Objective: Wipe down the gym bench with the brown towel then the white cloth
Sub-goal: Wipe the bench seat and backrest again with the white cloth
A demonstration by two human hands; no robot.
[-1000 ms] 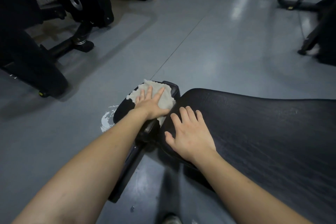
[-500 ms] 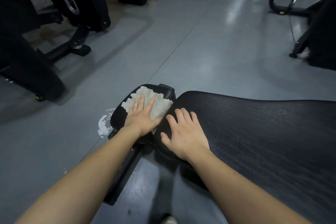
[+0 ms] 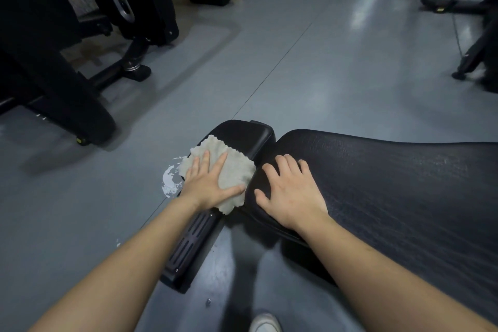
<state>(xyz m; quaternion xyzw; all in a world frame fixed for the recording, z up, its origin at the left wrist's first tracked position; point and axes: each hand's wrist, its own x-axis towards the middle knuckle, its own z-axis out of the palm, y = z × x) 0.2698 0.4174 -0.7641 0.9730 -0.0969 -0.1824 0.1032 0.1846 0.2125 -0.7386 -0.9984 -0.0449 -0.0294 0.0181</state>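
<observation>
Here, grey gym floor [image 3: 310, 83]; both hands flat: left hand [image 3: 207, 186] on white cloth [image 3: 231, 170], right hand [image 3: 291, 194] on bench [image 3: 404, 183].

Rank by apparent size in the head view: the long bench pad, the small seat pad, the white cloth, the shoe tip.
1. long bench pad
2. small seat pad, partly covered
3. white cloth, partly under the left hand
4. shoe tip, cut off by the frame

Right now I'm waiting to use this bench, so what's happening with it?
A person is wiping it down. Their left hand presses a white cloth flat on the small black seat pad, fingers spread. Their right hand rests open on the near end of the long back pad, bracing. No brown towel is in view.
</observation>
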